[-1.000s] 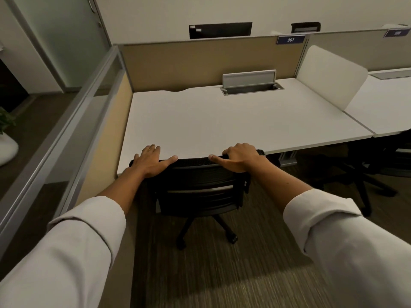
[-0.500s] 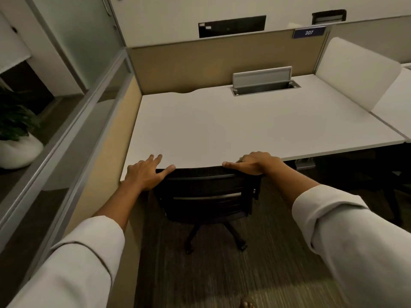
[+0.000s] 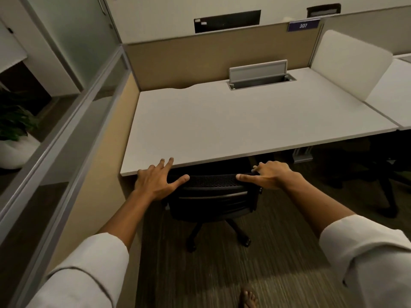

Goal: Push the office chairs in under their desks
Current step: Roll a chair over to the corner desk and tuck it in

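Office chair: its black mesh backrest stands just short of the counter edge, seat already beneath it. The left hand lies flat, fingers spread, on the backrest's left top corner; the right hand curls its grip over the right corner, thumb along the top rim. The rim's long axis runs side to side, parallel to the counter's smooth white front edge, both hands equally near. Striped carpet lies beneath the castors.
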